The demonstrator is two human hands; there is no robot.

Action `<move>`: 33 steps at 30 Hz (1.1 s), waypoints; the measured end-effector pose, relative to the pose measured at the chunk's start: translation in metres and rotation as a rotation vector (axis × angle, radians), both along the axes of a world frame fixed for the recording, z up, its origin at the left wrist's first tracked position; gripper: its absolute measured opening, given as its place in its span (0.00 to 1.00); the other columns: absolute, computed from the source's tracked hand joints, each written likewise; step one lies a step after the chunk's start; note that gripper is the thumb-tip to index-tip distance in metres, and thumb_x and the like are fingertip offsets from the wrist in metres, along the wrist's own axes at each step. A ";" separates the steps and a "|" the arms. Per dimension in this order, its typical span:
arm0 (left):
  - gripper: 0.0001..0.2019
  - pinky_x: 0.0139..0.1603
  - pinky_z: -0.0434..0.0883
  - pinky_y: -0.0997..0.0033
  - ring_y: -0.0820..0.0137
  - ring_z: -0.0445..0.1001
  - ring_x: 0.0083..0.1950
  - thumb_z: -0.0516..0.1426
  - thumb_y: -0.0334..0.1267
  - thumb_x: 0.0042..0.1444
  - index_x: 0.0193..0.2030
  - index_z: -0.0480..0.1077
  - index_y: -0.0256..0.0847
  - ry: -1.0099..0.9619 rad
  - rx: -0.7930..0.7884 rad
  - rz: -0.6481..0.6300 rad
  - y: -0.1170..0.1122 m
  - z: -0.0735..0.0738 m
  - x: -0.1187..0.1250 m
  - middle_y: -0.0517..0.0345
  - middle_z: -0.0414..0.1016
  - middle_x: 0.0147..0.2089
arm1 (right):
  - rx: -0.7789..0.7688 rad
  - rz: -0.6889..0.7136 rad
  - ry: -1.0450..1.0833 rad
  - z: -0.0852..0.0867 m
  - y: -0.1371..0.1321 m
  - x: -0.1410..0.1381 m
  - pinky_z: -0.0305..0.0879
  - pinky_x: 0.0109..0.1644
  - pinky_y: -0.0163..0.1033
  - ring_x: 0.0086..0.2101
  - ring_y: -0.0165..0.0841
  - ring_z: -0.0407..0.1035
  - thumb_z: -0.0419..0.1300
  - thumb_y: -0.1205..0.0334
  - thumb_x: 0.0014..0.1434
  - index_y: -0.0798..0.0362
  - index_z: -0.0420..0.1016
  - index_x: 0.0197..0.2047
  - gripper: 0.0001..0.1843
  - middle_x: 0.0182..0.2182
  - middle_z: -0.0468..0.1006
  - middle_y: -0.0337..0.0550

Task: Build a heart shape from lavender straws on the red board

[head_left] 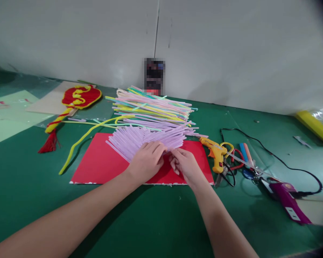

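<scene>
A leaf-like spread of lilac pipe cleaners [142, 138] lies over a red board [91, 157], its stems meeting along a slanted middle line. My left hand [149, 157] rests on the lower edge of the spread, fingers bent and closed on the stems. Just to its right, my right hand [184, 163] pinches with thumb and forefinger at the lilac stems' lower right end; the other fingers are curled in. Both hands' fingertips are close together, and what lies under the left palm is hidden.
Behind lies a pile of multicoloured pipe cleaners [153, 109], with a yellow one [80, 143] trailing left. A red-and-yellow fan [80, 96] with a tassel lies left. To the right are a yellow glue gun [218, 157], scissors [237, 161], a black cable [258, 138] and a purple power strip [289, 200].
</scene>
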State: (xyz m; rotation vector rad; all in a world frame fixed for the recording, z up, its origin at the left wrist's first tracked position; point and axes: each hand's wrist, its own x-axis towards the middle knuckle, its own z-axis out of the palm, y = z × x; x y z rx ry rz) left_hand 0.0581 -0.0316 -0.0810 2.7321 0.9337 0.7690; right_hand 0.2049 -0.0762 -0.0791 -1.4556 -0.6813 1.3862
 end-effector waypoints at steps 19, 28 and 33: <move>0.10 0.46 0.67 0.64 0.64 0.71 0.44 0.51 0.24 0.52 0.39 0.65 0.39 -0.040 -0.011 -0.001 0.001 -0.002 0.001 0.54 0.73 0.41 | 0.002 -0.004 0.113 0.006 0.000 0.003 0.51 0.13 0.28 0.15 0.23 0.61 0.65 0.54 0.44 0.57 0.70 0.21 0.14 0.19 0.72 0.39; 0.10 0.44 0.68 0.64 0.64 0.71 0.43 0.51 0.23 0.51 0.38 0.65 0.39 -0.064 0.007 0.001 0.001 -0.003 0.001 0.55 0.73 0.39 | -0.001 -0.001 0.123 0.005 0.001 0.003 0.51 0.13 0.28 0.16 0.22 0.61 0.66 0.54 0.42 0.57 0.71 0.21 0.15 0.19 0.73 0.39; 0.10 0.43 0.68 0.64 0.64 0.71 0.42 0.51 0.24 0.51 0.38 0.65 0.39 -0.078 0.026 0.000 0.001 -0.004 0.001 0.54 0.73 0.39 | -0.006 0.002 0.120 0.006 0.000 0.004 0.52 0.13 0.28 0.16 0.22 0.61 0.66 0.54 0.41 0.58 0.71 0.21 0.14 0.19 0.73 0.40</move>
